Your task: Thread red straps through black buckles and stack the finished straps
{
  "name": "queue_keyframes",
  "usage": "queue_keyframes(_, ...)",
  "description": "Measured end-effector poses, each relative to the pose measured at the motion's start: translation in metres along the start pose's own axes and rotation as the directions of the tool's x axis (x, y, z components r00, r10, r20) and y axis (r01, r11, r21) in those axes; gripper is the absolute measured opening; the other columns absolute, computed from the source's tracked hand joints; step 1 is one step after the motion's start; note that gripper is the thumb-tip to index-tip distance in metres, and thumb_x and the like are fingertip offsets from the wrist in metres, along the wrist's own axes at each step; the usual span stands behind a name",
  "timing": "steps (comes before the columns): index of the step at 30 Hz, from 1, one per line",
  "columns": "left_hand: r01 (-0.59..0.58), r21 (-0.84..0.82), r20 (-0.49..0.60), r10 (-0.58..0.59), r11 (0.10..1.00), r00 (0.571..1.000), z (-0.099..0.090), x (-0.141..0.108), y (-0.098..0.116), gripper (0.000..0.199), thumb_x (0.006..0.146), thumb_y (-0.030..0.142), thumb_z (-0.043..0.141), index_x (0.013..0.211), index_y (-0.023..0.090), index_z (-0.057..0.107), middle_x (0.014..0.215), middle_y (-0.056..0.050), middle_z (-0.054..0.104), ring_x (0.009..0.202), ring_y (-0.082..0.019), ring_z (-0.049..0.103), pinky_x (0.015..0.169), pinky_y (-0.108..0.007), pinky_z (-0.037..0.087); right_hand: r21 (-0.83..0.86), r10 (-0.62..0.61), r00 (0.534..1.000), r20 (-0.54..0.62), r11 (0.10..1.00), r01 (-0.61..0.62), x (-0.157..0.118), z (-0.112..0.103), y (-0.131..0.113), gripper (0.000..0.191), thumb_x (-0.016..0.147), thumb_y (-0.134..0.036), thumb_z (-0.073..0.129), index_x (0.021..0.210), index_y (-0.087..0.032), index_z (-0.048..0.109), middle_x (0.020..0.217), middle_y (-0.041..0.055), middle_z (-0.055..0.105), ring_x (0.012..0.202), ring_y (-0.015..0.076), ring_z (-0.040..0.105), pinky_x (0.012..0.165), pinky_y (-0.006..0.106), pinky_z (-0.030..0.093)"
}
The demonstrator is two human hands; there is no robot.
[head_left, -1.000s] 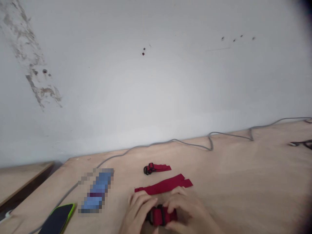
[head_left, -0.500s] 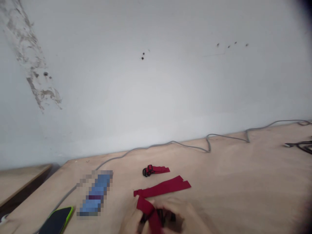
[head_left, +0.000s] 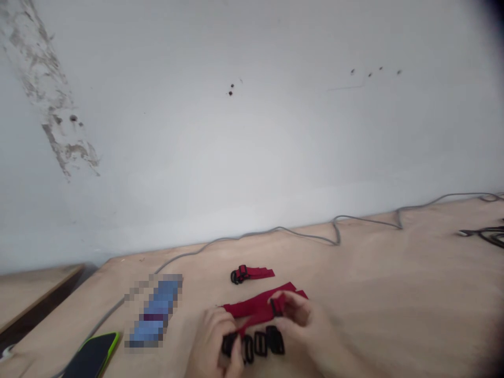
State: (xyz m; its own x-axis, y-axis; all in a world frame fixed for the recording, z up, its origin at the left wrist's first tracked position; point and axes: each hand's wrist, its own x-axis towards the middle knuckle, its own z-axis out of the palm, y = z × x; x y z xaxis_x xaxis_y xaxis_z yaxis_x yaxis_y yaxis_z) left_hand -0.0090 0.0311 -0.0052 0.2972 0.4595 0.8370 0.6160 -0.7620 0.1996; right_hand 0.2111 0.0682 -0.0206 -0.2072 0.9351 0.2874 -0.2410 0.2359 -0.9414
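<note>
Near the bottom centre, my left hand (head_left: 208, 338) is closed on a black plastic buckle (head_left: 229, 344) attached to a red webbing strap (head_left: 256, 318). The strap runs across to my right hand (head_left: 307, 320), whose thumb and fingers pinch its other end at a black slider (head_left: 275, 307). Between and below the hands are a ring-shaped black piece (head_left: 248, 349), a black slide adjuster (head_left: 260, 344) and a black buckle part (head_left: 275, 340). Flat red straps (head_left: 268, 297) lie just behind, partly covered by my hands. Farther back rests a short red strap with black hardware (head_left: 252, 273).
A phone in a green case (head_left: 90, 357) lies at the lower left, near a pixelated blue item (head_left: 157, 310). A grey cable (head_left: 228, 240) trails along the wall-side edge of the wooden table (head_left: 378, 294). Black cables (head_left: 490, 234) sit at the far right.
My hands have moved apart, stretching the red strap sideways between them. The red loop that stood up between my fingers is down, and the black pieces below now show clearly.
</note>
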Motion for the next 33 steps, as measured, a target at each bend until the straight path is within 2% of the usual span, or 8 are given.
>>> queue_keyframes(3, 0.176, -0.003, -0.062, -0.176, 0.984, 0.982, -0.002, 0.0, -0.005, 0.014, 0.091, 0.01, 0.047, 0.095, 0.021, 0.056, 0.085, -0.004, 0.063, 0.078, -0.019, 0.064, 0.07, -0.029, 0.055, -0.169, 0.022, 0.996, -0.083, 0.985, -0.036, 0.006, -0.008, -0.005, 0.024, 0.073, -0.035, 0.076, 0.092, -0.023, 0.07, 0.092, 0.0065, 0.073, 0.091, 0.0282, 0.068, 0.088, 0.045, 0.053)
queue_keyframes(5, 0.239, -0.008, -0.078, -0.239, 0.971, 0.968, -0.002, 0.0, -0.007, 0.012, 0.093, 0.013, 0.047, 0.095, 0.021, 0.055, 0.085, -0.003, 0.062, 0.077, -0.018, 0.064, 0.07, -0.027, 0.054, -0.371, 0.015, 1.0, -0.025, 0.929, -0.023, 0.003, -0.007, -0.012, 0.025, 0.066, -0.026, 0.079, 0.089, -0.022, 0.071, 0.101, 0.0078, 0.07, 0.098, 0.0298, 0.065, 0.094, 0.046, 0.05)
queue_keyframes(9, 0.247, -0.014, -0.069, -0.247, 0.969, 0.967, 0.0, -0.003, -0.008, 0.011, 0.093, 0.013, 0.049, 0.096, 0.022, 0.056, 0.087, -0.003, 0.063, 0.08, -0.018, 0.064, 0.072, -0.026, 0.054, -0.613, 0.1, 0.977, 0.186, 0.789, 0.036, -0.007, 0.005, -0.027, 0.031, 0.059, -0.013, 0.08, 0.088, -0.023, 0.075, 0.129, 0.0092, 0.058, 0.118, 0.0326, 0.056, 0.101, 0.043, 0.047)
queue_keyframes(13, 0.248, -0.019, -0.054, -0.249, 0.969, 0.967, 0.001, -0.004, -0.006, 0.012, 0.093, 0.012, 0.05, 0.096, 0.022, 0.057, 0.088, -0.003, 0.064, 0.081, -0.018, 0.065, 0.074, -0.027, 0.055, -0.727, 0.137, 0.963, 0.231, 0.683, 0.077, -0.008, 0.011, -0.036, 0.029, 0.064, -0.018, 0.077, 0.092, -0.024, 0.077, 0.112, 0.0077, 0.064, 0.112, 0.0313, 0.057, 0.101, 0.045, 0.046)
queue_keyframes(17, 0.196, -0.056, -0.016, -0.197, 0.979, 0.98, -0.001, -0.003, -0.006, 0.012, 0.095, 0.014, 0.049, 0.1, 0.02, 0.059, 0.09, -0.006, 0.067, 0.083, -0.019, 0.067, 0.075, -0.028, 0.057, -0.652, 0.073, 0.969, 0.237, 0.752, 0.103, -0.006, 0.008, -0.035, 0.039, 0.064, -0.019, 0.077, 0.103, -0.025, 0.074, 0.121, 0.0084, 0.063, 0.116, 0.0321, 0.056, 0.104, 0.047, 0.045)
queue_keyframes(22, -0.079, -0.089, 0.087, 0.086, 0.993, 0.992, -0.001, 0.002, -0.002, 0.017, 0.103, 0.024, 0.046, 0.105, 0.018, 0.062, 0.087, -0.008, 0.074, 0.08, -0.019, 0.07, 0.074, -0.028, 0.057, -0.248, 0.022, 0.964, 0.266, 0.968, 0.046, -0.007, 0.007, -0.025, 0.029, 0.084, -0.033, 0.069, 0.112, -0.028, 0.066, 0.108, 0.0049, 0.068, 0.106, 0.0257, 0.063, 0.099, 0.043, 0.05)
queue_keyframes(27, -0.252, -0.096, 0.135, 0.263, 0.963, 0.955, 0.002, 0.009, 0.005, 0.025, 0.106, 0.027, 0.041, 0.109, 0.015, 0.064, 0.084, -0.007, 0.077, 0.074, -0.018, 0.071, 0.072, -0.029, 0.057, -0.161, 0.02, 0.972, 0.235, 0.987, 0.019, -0.005, 0.006, -0.021, 0.02, 0.084, -0.042, 0.072, 0.092, -0.023, 0.068, 0.103, 0.0053, 0.068, 0.096, 0.0243, 0.064, 0.083, 0.034, 0.054)
queue_keyframes(33, -0.335, 0.0, 0.11, 0.333, 0.942, 0.937, -0.001, 0.012, 0.006, 0.028, 0.107, 0.021, 0.039, 0.108, 0.013, 0.066, 0.084, -0.007, 0.078, 0.074, -0.016, 0.072, 0.073, -0.027, 0.054, -0.116, 0.046, 0.962, 0.268, 0.993, -0.015, 0.0, 0.008, -0.036, 0.026, 0.084, -0.047, 0.07, 0.08, -0.021, 0.072, 0.079, 0.0046, 0.069, 0.078, 0.0244, 0.064, 0.073, 0.034, 0.051)
